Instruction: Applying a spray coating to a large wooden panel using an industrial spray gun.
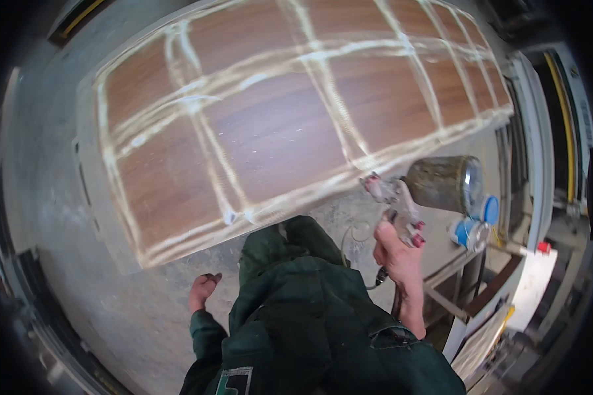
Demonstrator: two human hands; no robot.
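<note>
In my right hand (402, 257) is a spray gun (402, 204), its handle wrapped by my closed fingers. A large, stained metal cup (441, 184) is attached to the gun and tilts to the right. The gun's nozzle end is close to the near edge of a big brown wood-grain panel (270, 141). Pale, wet-looking streaks run along the panel's rim and cross it in a grid. My left hand (205, 288) hangs low at my side, apart from the panel and holding nothing. Its fingers are loosely bent and slightly apart, partly hidden from above.
A thin hose (356, 240) loops on the grey concrete floor (138, 316) under the gun. Right of the cup are a blue-and-white can (469, 233) and a blue lid (490, 209). A frame rack (468, 283) with leaning boards stands at the right. Dark rails (53, 309) line the left.
</note>
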